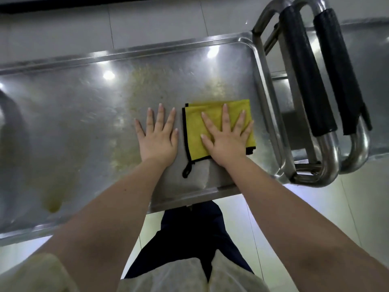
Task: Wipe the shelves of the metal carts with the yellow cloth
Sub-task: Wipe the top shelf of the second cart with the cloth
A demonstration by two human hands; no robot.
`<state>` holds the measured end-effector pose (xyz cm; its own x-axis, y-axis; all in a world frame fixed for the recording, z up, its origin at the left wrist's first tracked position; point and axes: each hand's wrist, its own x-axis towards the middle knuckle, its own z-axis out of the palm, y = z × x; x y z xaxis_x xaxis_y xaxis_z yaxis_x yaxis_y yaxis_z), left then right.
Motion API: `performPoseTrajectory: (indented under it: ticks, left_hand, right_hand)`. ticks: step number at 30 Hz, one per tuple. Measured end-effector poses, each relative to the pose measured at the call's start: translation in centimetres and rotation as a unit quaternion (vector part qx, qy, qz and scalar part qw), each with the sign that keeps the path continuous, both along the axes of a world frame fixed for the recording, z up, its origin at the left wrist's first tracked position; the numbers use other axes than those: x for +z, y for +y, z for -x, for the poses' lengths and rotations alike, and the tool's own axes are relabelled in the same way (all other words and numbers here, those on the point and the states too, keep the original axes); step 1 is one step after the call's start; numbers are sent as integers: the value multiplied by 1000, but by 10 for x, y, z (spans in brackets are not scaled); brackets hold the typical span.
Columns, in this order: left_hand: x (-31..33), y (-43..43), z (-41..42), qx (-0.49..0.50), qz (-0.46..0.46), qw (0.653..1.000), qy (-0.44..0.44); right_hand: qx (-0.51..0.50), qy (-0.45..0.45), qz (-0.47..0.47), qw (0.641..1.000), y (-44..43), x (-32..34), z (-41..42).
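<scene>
The right hand [226, 140] lies flat, fingers spread wide, pressing the folded yellow cloth [194, 131] onto the cart's top shelf [73, 102], near the handles [303, 81] at 3 o'clock. The left hand [157, 140], flat and holding nothing, rests on bare metal just at the cloth's 9 o'clock. Most of the shelf (yellowish streaks included) stretches toward 9 o'clock, so the next stroke likely runs that way.

A folded, black-edged yellow cloth [195, 131] lies flat near the right end of the smeared metal shelf [84, 106].
</scene>
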<state>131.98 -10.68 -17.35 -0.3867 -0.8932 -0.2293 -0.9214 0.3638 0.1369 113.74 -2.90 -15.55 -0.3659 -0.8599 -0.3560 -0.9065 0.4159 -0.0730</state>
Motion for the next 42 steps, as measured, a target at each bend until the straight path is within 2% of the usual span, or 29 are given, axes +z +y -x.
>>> performPoseTrajectory:
  ticks: [3,6,14,17,23,26,29,32,36,39,42]
  left_hand:
    - [-2,-3,2,4,3,1000,12]
    - [-1,-5,3,12,3,1000,16]
    - [1,-4,5,16,1,1000,20]
    - [0,-2,4,14,6,1000,22]
    - [-2,-2,3,3,16,1000,15]
    - [-3,-4,4,8,16,1000,20]
    - [-3,-4,4,12,15,1000,22]
    - [-3,-4,4,14,6,1000,17]
    - [-1,-6,5,16,-4,1000,15]
    - [-2,-5,5,14,-1,1000,15]
    - [-2,-2,3,16,5,1000,21]
  right_hand:
    - [3,11,-6,1000,-50,3,14]
    - [12,12,-11,1000,-48,3,14]
    - [43,-19,-13,999,97,2,-16]
    - [36,-8,-26,999,112,3,-21]
    - [10,0,8,1000,-11,1,-1]
    - [15,8,-9,1000,-76,4,10]
    - [18,12,-11,1000,-87,5,10]
    - [22,3,-8,1000,-55,5,5]
    - [41,-23,5,999,28,2,-6]
    - [52,-1,18,998,97,-3,-20]
    - [58,15,23,998,113,-4,-23]
